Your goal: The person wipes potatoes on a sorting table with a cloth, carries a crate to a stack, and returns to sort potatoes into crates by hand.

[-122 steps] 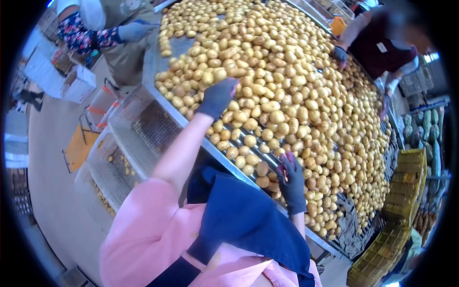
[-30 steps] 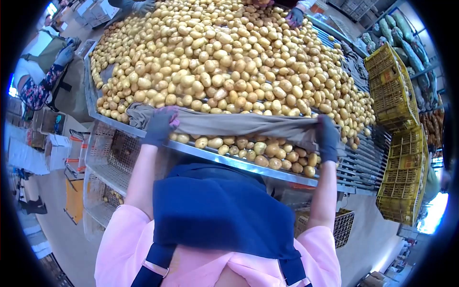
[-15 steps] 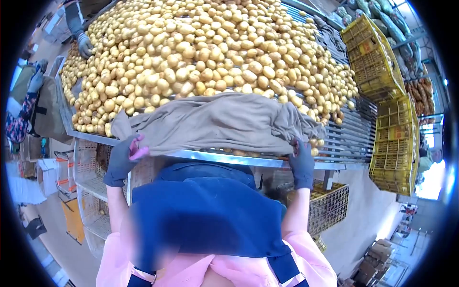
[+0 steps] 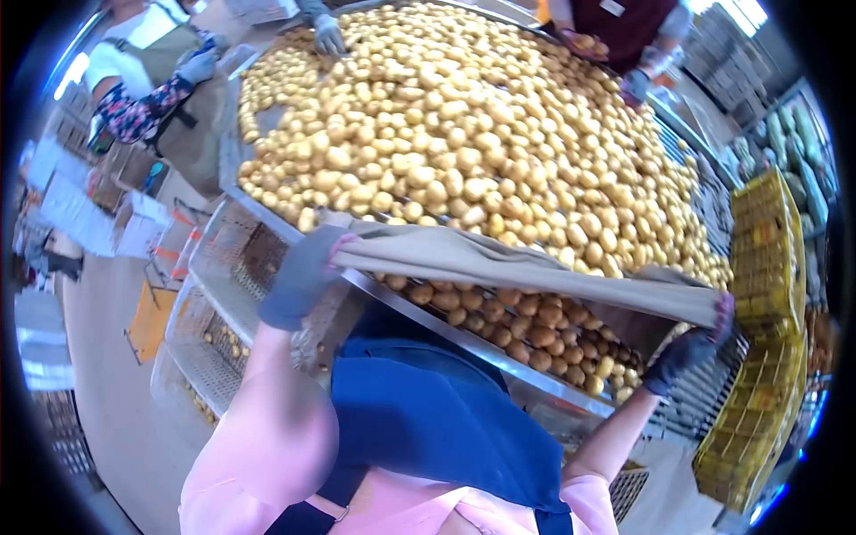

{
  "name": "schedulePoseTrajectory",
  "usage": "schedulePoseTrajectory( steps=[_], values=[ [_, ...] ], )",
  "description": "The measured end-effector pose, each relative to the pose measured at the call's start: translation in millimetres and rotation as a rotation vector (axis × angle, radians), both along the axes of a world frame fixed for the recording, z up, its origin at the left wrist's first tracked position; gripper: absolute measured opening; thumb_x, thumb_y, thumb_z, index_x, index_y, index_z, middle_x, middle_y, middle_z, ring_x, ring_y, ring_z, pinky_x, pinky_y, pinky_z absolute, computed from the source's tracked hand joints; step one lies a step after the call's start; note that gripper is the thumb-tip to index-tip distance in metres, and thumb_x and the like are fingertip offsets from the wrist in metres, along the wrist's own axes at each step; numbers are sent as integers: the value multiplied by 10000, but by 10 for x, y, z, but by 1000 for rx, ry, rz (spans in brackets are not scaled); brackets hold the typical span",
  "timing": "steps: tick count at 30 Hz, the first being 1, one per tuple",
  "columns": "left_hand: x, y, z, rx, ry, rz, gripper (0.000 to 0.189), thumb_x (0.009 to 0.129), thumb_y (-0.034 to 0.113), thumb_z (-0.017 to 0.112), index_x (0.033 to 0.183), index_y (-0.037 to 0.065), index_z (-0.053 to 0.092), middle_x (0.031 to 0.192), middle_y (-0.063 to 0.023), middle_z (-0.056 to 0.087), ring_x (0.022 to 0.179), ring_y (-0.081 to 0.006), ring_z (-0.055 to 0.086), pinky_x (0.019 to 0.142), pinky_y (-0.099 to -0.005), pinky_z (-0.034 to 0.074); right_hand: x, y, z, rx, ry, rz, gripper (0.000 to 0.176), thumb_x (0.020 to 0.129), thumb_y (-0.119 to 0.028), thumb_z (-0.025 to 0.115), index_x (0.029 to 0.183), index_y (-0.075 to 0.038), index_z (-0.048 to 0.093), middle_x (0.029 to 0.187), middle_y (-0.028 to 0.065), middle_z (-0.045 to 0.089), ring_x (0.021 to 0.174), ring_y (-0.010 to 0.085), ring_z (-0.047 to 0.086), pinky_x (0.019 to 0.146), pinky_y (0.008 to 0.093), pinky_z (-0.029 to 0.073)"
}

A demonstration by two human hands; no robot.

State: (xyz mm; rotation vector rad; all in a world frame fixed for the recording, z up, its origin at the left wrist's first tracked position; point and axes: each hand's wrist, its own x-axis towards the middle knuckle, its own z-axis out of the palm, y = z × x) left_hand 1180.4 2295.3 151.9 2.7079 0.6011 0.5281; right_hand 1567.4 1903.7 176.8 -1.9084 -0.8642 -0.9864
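Observation:
A grey-brown cloth (image 4: 517, 265) is stretched between my two gloved hands, raised over the front of the sorting table. My left hand (image 4: 303, 275) grips its left end near the table's metal edge (image 4: 419, 312). At the right, my right hand (image 4: 691, 357) is closed on the other end, partly behind the fabric. Potatoes (image 4: 446, 169) are heaped beyond the cloth. Below its lower edge, more brownish potatoes (image 4: 535, 330) show on the rollers.
Yellow crates (image 4: 767, 250) stand at the table's right end. White crates (image 4: 209, 339) with some potatoes are at the lower left. A co-worker's gloved hand (image 4: 329, 36) touches the heap at the far left; another person (image 4: 624, 31) holds potatoes at the far side. A third person (image 4: 156, 71) stands left.
The cloth, which lay spread along the front of the potatoes, is now lifted and pulled taut, uncovering potatoes under it. My hands have moved right and farther apart. The view has turned.

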Motion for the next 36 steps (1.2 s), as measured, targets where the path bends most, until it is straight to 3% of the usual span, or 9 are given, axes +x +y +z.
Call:
schedulePoseTrajectory(
  steps=[6, 9, 14, 20, 23, 24, 30, 33, 36],
  values=[
    [-30, -100, 194, -281, -320, 194, 452, 678, 21, 502, 1098, 129, 629, 1006, -99, 601, 894, -278, 597, 732, -358, 466, 620, 409, -12, 263, 44, -12, 262, 920, -138, 435, 1147, -20, 491, 1138, 118, 531, 1074, 233, 505, 1001, 372, 372],
    [19, 182, -161, 53, -118, 296, 469, 690, 22, 510, 1138, 122, 608, 1065, -122, 591, 899, -265, 605, 756, -330, 468, 856, 694, -1119, 523, 830, 215, 337, 972, -165, 330, 1249, -8, 442, 1226, 87, 480, 1137, 187, 458, 1026, 290, 342],
    [296, 799, -915, 25, 95, 510, 536, 787, -3, 468, 1252, 254, 541, 1404, -165, 283, 1297, -432, 201, 1005, -634, 141, -277, 2540, -1747, -18, 743, 111, 458, 848, -119, 511, 1289, -15, 449, 1222, 119, 537, 1091, 235, 523, 971, 312, 379],
    [760, 1606, -1540, 16, 166, 519, 637, 739, 66, 540, 1305, 346, 464, 1464, -194, 112, 1317, -494, 105, 1004, -676, 45, -1119, 4226, -1538, -300, 615, 492, 523, 834, -114, 556, 1336, -63, 416, 1176, 145, 566, 1022, 259, 561, 875, 339, 438],
    [893, 2221, -1851, 128, 148, 390, 658, 702, 95, 547, 1323, 296, 462, 1482, -236, 104, 1358, -470, 32, 1037, -626, 89, -1332, 5274, -1385, -701, 1122, 791, 605, 867, -50, 435, 1437, -104, 238, 1290, 137, 501, 1132, 257, 518, 971, 302, 378],
    [796, 2468, -2003, 36, 208, 420, 560, 752, 99, 527, 1277, 292, 515, 1479, -223, 141, 1351, -464, 82, 1062, -576, 136, -1384, 5682, -1777, -208, 1025, 917, 649, 857, 2, 416, 1454, -115, 190, 1281, 122, 495, 1093, 253, 512, 950, 292, 380],
    [765, 3978, -1920, 114, 301, 522, 545, 805, 17, 403, 1294, 239, 493, 1509, -109, 115, 1324, -456, 127, 1091, -497, 136, -1430, 6748, -2292, 47, 1169, 1094, 658, 836, 73, 476, 1432, -89, 250, 1178, 73, 473, 1096, 158, 445, 993, 246, 302],
    [627, 4035, -1636, 8, 196, 396, 538, 798, 0, 387, 1298, 174, 484, 1477, -136, 197, 1348, -377, 154, 1105, -450, 108, -1139, 6409, -1275, 397, 1472, 871, 498, 906, -84, 451, 1388, -76, 327, 1188, 72, 472, 1096, 164, 455, 996, 239, 309],
    [369, 3689, -1331, -384, -50, 289, 469, 848, 39, 366, 1311, 27, 439, 1384, -140, 391, 1313, -244, 302, 1090, -364, 181, -677, 5544, -876, 807, 1468, 1215, 488, 936, -134, 409, 1401, -75, 275, 1244, 70, 456, 1130, 163, 459, 1021, 273, 323]
  ],
)
